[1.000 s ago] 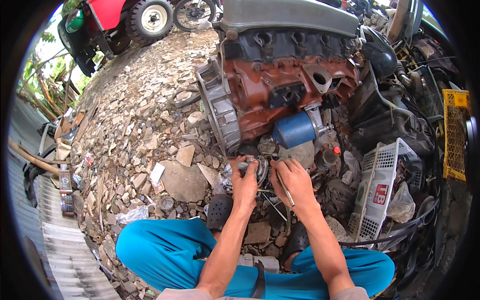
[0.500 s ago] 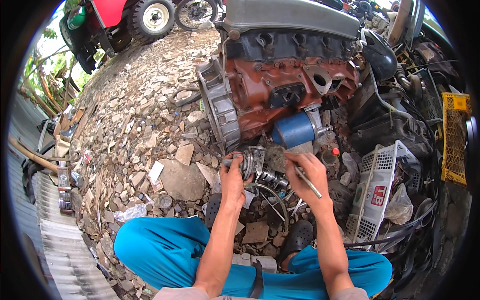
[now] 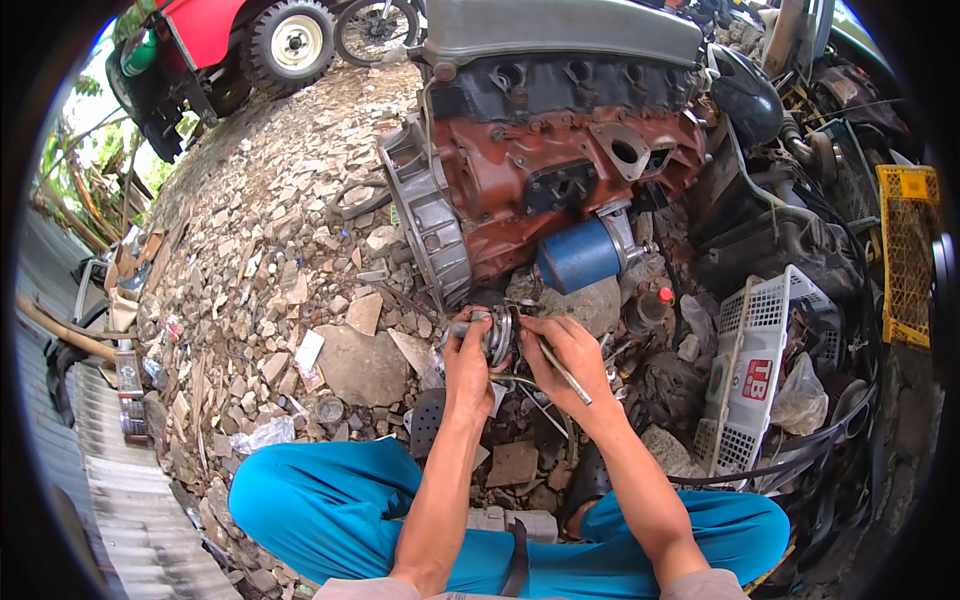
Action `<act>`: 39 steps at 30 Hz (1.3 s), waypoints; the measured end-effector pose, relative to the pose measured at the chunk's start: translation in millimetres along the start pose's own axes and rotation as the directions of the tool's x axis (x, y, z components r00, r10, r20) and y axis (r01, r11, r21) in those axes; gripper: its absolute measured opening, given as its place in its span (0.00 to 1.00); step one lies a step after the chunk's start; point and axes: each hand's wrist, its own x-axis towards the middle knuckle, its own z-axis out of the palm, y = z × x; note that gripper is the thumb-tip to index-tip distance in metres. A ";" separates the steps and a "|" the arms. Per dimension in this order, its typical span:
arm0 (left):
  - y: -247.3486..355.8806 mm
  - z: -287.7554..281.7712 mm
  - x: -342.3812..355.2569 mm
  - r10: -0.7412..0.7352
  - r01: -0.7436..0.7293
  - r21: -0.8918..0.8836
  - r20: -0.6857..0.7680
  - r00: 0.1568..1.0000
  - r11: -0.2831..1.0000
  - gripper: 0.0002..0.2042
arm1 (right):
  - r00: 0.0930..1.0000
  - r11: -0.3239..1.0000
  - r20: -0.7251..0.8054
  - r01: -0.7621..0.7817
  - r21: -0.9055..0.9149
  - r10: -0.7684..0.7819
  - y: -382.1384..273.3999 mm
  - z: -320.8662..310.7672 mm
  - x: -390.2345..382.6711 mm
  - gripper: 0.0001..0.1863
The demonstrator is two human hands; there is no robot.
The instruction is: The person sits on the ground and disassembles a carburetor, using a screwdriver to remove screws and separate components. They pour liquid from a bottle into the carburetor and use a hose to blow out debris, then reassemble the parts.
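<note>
Metal part point(image 3: 499, 342), grey, with rounded, ringed edges, held up between the two hands, over the rubble point(image 3: 265, 230) and just on the near side of the engine block point(image 3: 490, 160). In the left hand point(image 3: 467, 368), fingers curled and closed around its left side. In the right hand point(image 3: 570, 362), fingers drawn together near its right side, with a thin rod point(image 3: 566, 373) pinched in the grip, slanting across the hand toward the wrist. Cannot tell about contact between right fingertips and metal part.

On the rust-red engine block, a black upper section, a grey cover point(image 3: 560, 32) on top and a grey bell-shaped housing point(image 3: 432, 225) at the left end. Low on its near side, a blue cylinder point(image 3: 578, 256). Nearby, to the right, a bottle with a red cap point(image 3: 648, 312). Farther right, a pale perforated crate point(image 3: 740, 395), tilted, with a clear plastic bag point(image 3: 800, 405) against it; toward the right edge, a yellow crate point(image 3: 908, 260). Under the forearms, blue trousers point(image 3: 325, 500), knees spread wide, and a dark perforated shoe point(image 3: 427, 425). At lower left, corrugated sheeting point(image 3: 135, 500). At upper left, a red vehicle point(image 3: 205, 28).
</note>
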 end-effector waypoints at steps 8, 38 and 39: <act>6.1 -5.4 -2.1 -0.005 0.005 -0.056 0.014 1.000 0.998 0.13 | 0.983 0.959 0.093 -0.174 0.224 0.157 -3.9 -10.2 3.9 0.08; 18.2 -5.9 2.0 0.023 -0.011 -0.321 0.033 0.999 0.947 0.11 | 0.985 0.978 0.174 -0.022 0.205 -0.014 -9.1 -11.4 0.4 0.10; 16.4 -10.5 4.4 0.022 -0.005 -0.309 0.052 0.998 0.951 0.10 | 0.977 0.979 0.212 -0.039 0.201 -0.004 -9.4 -14.1 0.1 0.10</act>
